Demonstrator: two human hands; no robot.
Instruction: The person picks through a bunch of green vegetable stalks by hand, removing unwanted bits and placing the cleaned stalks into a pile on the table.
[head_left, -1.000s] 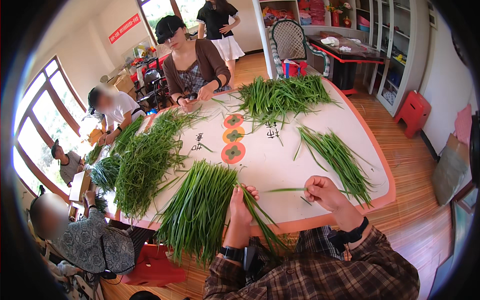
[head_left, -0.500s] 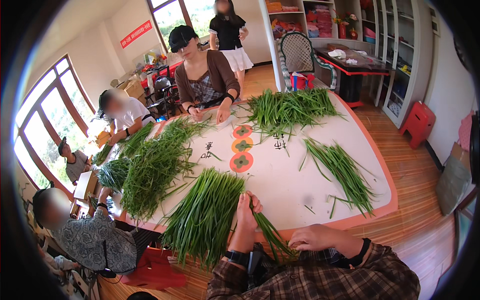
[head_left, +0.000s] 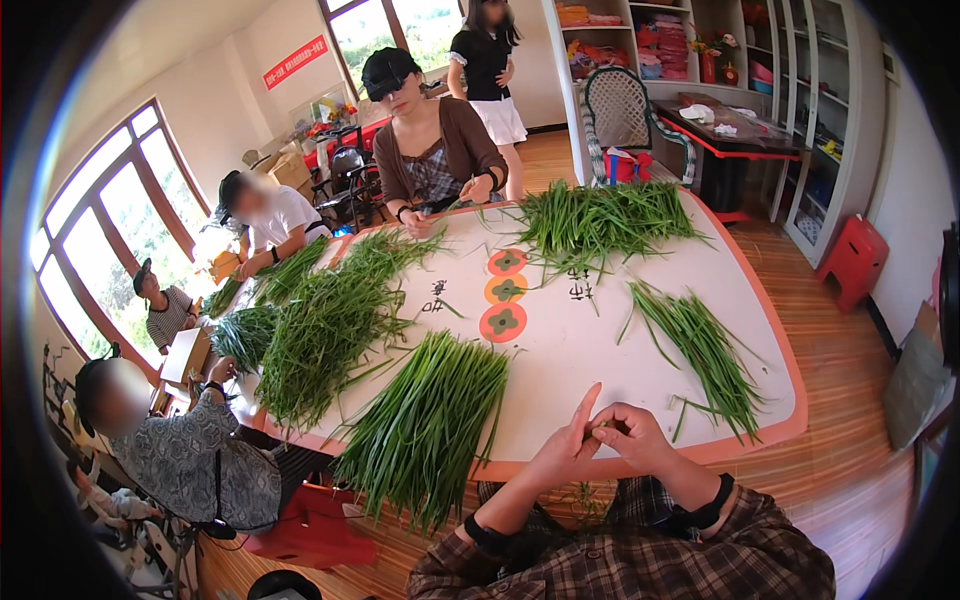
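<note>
- Head view: left hand [head_left: 570, 448] and right hand [head_left: 634, 437] are together over the near edge of the table [head_left: 570, 370]. Left one has a finger stuck out straight, right one's thumb and fingers are curled in against it. Honestly can't tell if either is pinching anything, too small and shadowy in there.
- A few thin green bits [head_left: 588, 500] show on the near side, between the forearms.
- Left of the hands: big neat bundle of long green stalks [head_left: 430, 420], ends hanging over the near edge.
- To the right, a smaller bunch [head_left: 705, 355] lying at a slant.
- Further left, a messy heap [head_left: 330, 320]; far side, another thick pile [head_left: 610, 220].
- Past the far edge, a co-worker in a brown cardigan [head_left: 440, 160].
</note>
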